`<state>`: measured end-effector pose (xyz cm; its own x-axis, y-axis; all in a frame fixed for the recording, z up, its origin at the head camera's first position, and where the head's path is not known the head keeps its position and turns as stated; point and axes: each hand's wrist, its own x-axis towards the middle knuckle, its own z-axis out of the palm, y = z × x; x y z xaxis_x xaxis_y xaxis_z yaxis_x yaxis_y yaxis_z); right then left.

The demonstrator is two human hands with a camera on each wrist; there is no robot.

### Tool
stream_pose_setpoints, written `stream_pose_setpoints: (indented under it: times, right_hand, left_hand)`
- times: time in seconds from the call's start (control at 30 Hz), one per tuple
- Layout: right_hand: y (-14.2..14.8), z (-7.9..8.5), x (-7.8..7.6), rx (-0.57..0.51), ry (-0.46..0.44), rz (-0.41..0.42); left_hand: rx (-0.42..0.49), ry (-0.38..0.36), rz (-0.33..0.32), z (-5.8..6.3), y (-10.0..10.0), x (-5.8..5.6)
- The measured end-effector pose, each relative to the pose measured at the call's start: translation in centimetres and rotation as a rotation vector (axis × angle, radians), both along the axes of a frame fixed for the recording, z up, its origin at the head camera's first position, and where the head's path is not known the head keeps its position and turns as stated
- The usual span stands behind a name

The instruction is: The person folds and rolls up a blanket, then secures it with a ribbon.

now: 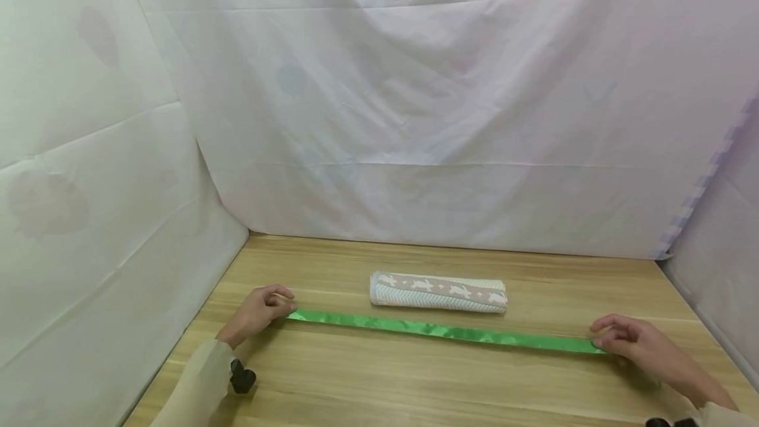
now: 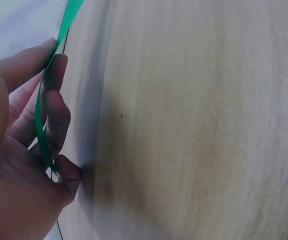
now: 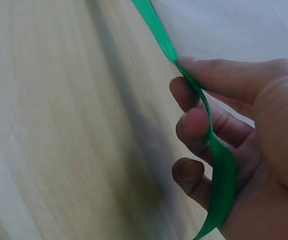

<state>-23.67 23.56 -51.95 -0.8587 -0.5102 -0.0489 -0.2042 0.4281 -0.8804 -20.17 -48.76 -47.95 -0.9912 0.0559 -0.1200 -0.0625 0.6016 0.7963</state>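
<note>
A shiny green ribbon (image 1: pixel 427 329) stretches nearly straight between both hands in the head view. At its left end my left hand (image 1: pixel 261 312) pinches it between thumb and fingers; in the left wrist view the ribbon's tail (image 2: pixel 39 120) runs down across the palm side. My right hand (image 1: pixel 643 351) pinches the other end, and in the right wrist view a loose tail (image 3: pixel 223 185) curves down past the curled fingers. Just behind the ribbon lies a rolled towel (image 1: pixel 439 292), pale with a beige band of white animal figures.
The wood-grain table (image 1: pixel 415 387) carries the towel. White patterned cloth (image 1: pixel 415 117) hangs behind it, with more cloth at the left side (image 1: pixel 89 216) and the right side. Black wrist mounts (image 1: pixel 242 377) sit on the cream sleeves.
</note>
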Motion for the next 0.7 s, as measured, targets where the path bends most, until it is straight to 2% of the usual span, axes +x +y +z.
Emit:
stream_pose_setpoints:
  times: [0.23,0.37,0.57,0.7]
  right_hand:
    - [0.2,0.0,-0.2,0.127,0.040,-0.110]
    - [0.6,-0.3,-0.3,0.160,0.055,-0.142]
    - [1.4,-0.9,-0.3,0.218,0.126,-0.202]
    - [1.8,-1.1,-0.4,0.290,0.131,-0.237]
  left_hand:
    - [-0.028,-0.006,0.058,-0.7,-0.3,-0.1]
    - [-0.054,-0.005,0.071,-1.2,-0.6,-0.3]
    - [-0.070,-0.008,0.071,-1.4,-0.9,-0.5]
    - [-0.080,-0.013,0.088,-1.4,-0.7,-0.5]
